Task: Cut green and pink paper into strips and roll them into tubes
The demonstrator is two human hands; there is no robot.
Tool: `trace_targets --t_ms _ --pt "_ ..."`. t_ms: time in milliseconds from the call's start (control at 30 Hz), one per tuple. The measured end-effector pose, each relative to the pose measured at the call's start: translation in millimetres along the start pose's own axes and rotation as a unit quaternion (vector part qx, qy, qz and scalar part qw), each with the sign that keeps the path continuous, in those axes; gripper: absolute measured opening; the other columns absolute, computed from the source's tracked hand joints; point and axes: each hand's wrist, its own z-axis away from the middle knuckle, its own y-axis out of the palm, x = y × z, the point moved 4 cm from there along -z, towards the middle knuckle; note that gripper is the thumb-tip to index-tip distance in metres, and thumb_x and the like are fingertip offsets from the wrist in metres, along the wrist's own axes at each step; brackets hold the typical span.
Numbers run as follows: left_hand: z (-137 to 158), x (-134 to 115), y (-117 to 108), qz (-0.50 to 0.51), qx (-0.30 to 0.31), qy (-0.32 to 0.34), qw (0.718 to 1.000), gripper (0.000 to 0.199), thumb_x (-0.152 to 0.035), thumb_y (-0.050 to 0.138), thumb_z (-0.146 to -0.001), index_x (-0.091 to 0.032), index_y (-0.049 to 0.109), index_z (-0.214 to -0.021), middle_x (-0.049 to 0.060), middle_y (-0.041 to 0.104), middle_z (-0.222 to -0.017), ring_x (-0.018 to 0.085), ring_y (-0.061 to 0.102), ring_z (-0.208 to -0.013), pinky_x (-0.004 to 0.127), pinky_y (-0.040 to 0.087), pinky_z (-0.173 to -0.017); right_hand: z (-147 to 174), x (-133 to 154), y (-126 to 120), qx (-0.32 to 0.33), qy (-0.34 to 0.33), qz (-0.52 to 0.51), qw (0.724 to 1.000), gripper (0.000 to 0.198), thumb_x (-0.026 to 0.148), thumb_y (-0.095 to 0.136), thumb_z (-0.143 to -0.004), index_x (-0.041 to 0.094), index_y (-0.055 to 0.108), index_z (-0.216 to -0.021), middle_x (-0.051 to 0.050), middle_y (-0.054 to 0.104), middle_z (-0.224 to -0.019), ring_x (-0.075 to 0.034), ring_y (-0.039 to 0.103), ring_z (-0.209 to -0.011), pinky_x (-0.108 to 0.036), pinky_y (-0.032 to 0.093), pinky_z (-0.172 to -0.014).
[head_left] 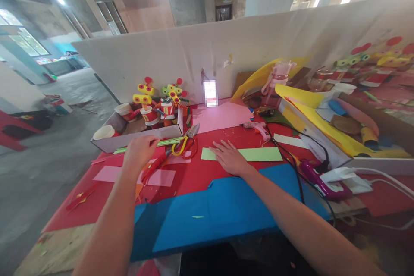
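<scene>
My left hand is closed on a thin bundle of light green paper strips, whose ends stick out to the right of my fingers. Beside them lie scissors with yellow handles and red-handled scissors. A red-handled tool lies just right of my left wrist, over pink paper. My right hand rests flat, fingers spread, on the left part of a light green paper strip. A blue sheet covers the near edge below both hands.
Cup figures stand in a white box at back left. Pink sheets lie ahead, with a pink glue gun to their right. A purple power strip with cables and a box of yellow paper sit at right.
</scene>
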Motion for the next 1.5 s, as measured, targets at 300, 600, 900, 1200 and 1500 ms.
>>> trace_targets --t_ms 300,600,900,1200,1500 --pt "11.9 -8.5 48.3 -0.022 0.143 0.063 0.988 0.021 -0.029 0.059 -0.074 -0.021 0.064 -0.093 0.009 0.069 -0.099 0.024 0.063 -0.093 0.027 0.044 -0.072 -0.5 -0.8 -0.3 -0.001 0.01 -0.005 1.0 0.049 0.036 0.026 -0.098 0.028 0.038 -0.146 0.0 0.034 -0.153 -0.025 0.025 -0.143 -0.048 0.019 -0.117" --pt "28.6 -5.6 14.8 -0.109 0.103 -0.027 0.988 0.024 -0.023 0.044 -0.083 -0.012 0.06 -0.098 0.021 0.06 -0.105 0.035 0.064 -0.093 0.04 0.049 -0.069 -1.2 -1.2 -0.2 -0.006 0.009 -0.009 1.0 0.049 0.036 0.027 -0.098 0.027 0.038 -0.145 -0.001 0.035 -0.153 -0.027 0.027 -0.142 -0.048 0.02 -0.116" --pt "20.3 -46.2 -25.5 -0.018 -0.017 0.065 0.998 0.027 -0.017 0.045 -0.083 -0.019 0.061 -0.105 0.011 0.064 -0.109 0.028 0.06 -0.102 0.037 0.046 -0.086 -2.3 -7.0 -0.9 -0.024 0.078 -0.007 0.997 0.052 0.035 0.029 -0.097 0.023 0.037 -0.146 -0.003 0.033 -0.153 -0.026 0.026 -0.142 -0.047 0.019 -0.117" --pt "14.8 -90.6 29.0 0.008 0.005 0.172 0.985 0.036 -0.01 0.047 -0.084 -0.022 0.06 -0.115 0.01 0.063 -0.107 0.025 0.056 -0.105 0.034 0.045 -0.084 -3.9 -8.3 1.9 -0.007 0.09 -0.003 0.996 0.053 0.037 0.027 -0.097 0.022 0.033 -0.148 -0.003 0.031 -0.154 -0.026 0.024 -0.143 -0.046 0.016 -0.117" --pt "21.9 -90.5 44.2 -0.026 0.001 0.216 0.976 0.03 -0.016 0.047 -0.089 -0.022 0.06 -0.115 0.01 0.062 -0.104 0.027 0.053 -0.104 0.036 0.044 -0.081 -3.0 -8.0 0.5 -0.01 0.081 0.007 0.997 0.051 0.037 0.025 -0.098 0.029 0.032 -0.148 -0.003 0.03 -0.155 -0.028 0.024 -0.143 -0.046 0.019 -0.116"
